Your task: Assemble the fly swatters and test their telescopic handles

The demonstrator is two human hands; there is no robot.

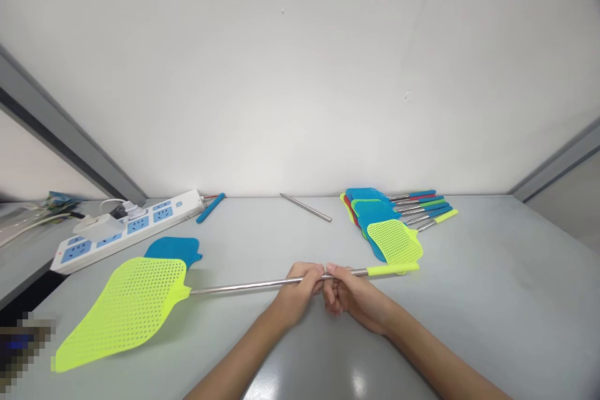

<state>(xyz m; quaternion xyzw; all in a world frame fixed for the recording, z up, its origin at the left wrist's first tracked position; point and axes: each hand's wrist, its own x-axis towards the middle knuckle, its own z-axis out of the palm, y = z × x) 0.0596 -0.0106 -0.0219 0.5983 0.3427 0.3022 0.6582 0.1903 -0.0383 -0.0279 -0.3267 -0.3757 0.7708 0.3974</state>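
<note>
A yellow-green fly swatter [135, 303] lies across the front of my view, its perforated head to the left and its yellow grip to the right. Its metal rod is extended. My left hand [300, 287] is closed round the rod near the middle. Right beside it, my right hand [347, 294] pinches the rod just left of the grip, thumb on top and fingers curled below. Both thumbs nearly touch. Behind the swatter's head lies a loose blue swatter head [174, 250], partly covered.
A pile of folded swatters [394, 240] in several colours lies at the back right. A loose metal rod [305, 207] and a blue grip [210, 208] lie near the wall. A white power strip [180, 205] with plugs runs along the left of the grey table [492, 300].
</note>
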